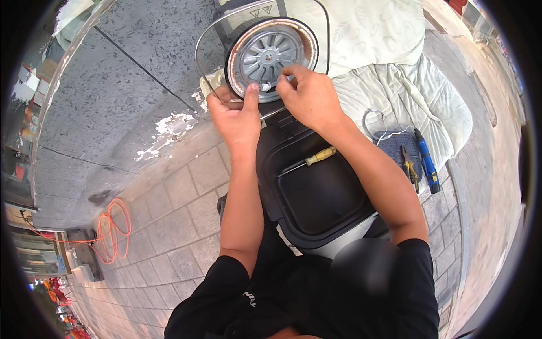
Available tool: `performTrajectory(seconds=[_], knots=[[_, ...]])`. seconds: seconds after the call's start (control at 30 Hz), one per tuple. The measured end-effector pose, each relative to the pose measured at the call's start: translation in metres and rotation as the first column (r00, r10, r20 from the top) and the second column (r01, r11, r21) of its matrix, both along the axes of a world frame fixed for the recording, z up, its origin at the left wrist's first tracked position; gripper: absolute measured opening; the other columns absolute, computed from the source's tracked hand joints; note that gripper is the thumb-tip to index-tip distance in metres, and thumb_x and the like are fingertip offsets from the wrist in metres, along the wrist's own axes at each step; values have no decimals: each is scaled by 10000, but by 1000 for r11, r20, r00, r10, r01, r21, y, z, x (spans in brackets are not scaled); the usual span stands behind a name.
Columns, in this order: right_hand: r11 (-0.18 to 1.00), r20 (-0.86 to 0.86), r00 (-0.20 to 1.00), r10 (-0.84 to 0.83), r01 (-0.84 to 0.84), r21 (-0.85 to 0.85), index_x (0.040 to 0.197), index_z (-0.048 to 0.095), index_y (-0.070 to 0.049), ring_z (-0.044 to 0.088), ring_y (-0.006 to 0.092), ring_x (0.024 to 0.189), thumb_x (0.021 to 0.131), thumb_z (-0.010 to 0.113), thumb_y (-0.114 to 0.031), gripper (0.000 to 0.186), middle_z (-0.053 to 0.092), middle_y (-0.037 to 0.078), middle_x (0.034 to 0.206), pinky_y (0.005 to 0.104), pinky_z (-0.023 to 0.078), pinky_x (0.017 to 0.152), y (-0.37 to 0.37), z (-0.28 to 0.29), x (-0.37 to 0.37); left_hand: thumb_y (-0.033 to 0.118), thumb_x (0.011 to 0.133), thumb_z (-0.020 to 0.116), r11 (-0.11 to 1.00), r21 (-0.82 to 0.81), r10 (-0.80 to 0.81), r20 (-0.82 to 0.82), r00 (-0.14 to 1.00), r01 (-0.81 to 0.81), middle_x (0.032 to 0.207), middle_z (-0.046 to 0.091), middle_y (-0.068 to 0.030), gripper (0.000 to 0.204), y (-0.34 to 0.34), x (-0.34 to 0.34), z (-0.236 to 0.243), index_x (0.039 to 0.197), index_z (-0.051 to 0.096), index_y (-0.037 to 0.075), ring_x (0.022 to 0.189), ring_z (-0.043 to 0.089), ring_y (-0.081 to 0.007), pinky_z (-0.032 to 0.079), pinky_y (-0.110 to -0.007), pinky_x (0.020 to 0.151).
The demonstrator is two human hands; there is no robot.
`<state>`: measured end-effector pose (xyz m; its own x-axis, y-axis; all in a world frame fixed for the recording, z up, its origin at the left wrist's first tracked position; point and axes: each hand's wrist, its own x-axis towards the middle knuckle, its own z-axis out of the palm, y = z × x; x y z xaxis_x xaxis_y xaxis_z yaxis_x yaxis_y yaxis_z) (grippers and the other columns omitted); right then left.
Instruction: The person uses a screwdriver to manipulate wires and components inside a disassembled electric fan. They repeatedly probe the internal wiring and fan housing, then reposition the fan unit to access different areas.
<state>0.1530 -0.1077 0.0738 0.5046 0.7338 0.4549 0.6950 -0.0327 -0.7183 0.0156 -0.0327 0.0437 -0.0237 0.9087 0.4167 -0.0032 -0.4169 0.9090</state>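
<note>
A round metal disc (270,52) with a black rim, a rusty inner ring and radial slots stands tilted at the top middle. My left hand (236,113) grips its lower left edge, the thumb on its face and the fingers behind. Near the thumb is a small white part (266,87) on the lower face. Close beside it, my right hand (307,93) is closed with fingertips pinched against the lower right of the disc; what they hold, if anything, is hidden. Below my hands, a yellow-handled screwdriver (320,156) lies in a black rectangular tub (319,198).
A thin wire loop (197,53) surrounds the disc. Pale quilted cloth (378,34) spreads at the upper right. On a blue-grey pad (389,148) lie yellow-handled pliers (411,166), with a blue pen-shaped tool (427,161) alongside. Orange cord (113,231) coils on the paving at left.
</note>
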Motion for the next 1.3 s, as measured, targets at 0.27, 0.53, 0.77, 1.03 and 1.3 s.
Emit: performTrajectory(seconds=[0.27,0.53,0.77,1.03,1.3], knots=[[985,60,986,-153,157,-76,1048,789,-16,761,471,835,1013,673,-323,330,772,256,845,538,610,816,5,1,31,248,879,963,998,24,61,12,998,-61,979,696,-92,510,2,3,-2,1128,620,-36,746,658,-121,545,-289,700],[982,41,982,-186,186,-2,996,807,-14,754,475,836,1031,645,-340,365,775,257,873,544,607,806,10,-1,32,203,880,953,996,41,77,-45,996,-75,931,681,-78,470,2,4,2,1105,611,-27,760,658,-141,542,-292,707],[977,102,983,-152,165,-136,950,792,-13,758,459,806,1029,653,-350,372,772,248,848,550,607,780,9,-1,30,242,877,963,994,41,109,-72,991,-106,918,678,-76,493,4,6,-1,1098,610,-22,745,651,-139,540,-294,697],[972,349,915,-204,145,187,916,711,-58,750,406,688,1023,719,-392,350,777,169,802,521,602,652,18,23,35,273,876,971,996,56,72,-17,997,-71,909,685,-78,532,6,6,-7,1109,600,-29,730,657,-143,548,-295,683],[959,440,873,-209,94,268,941,683,-66,752,385,679,1021,731,-388,335,779,135,795,494,597,605,28,36,43,226,859,982,998,52,47,-49,998,-45,991,715,-120,550,4,3,-5,1146,598,-43,794,683,-150,564,-298,733]])
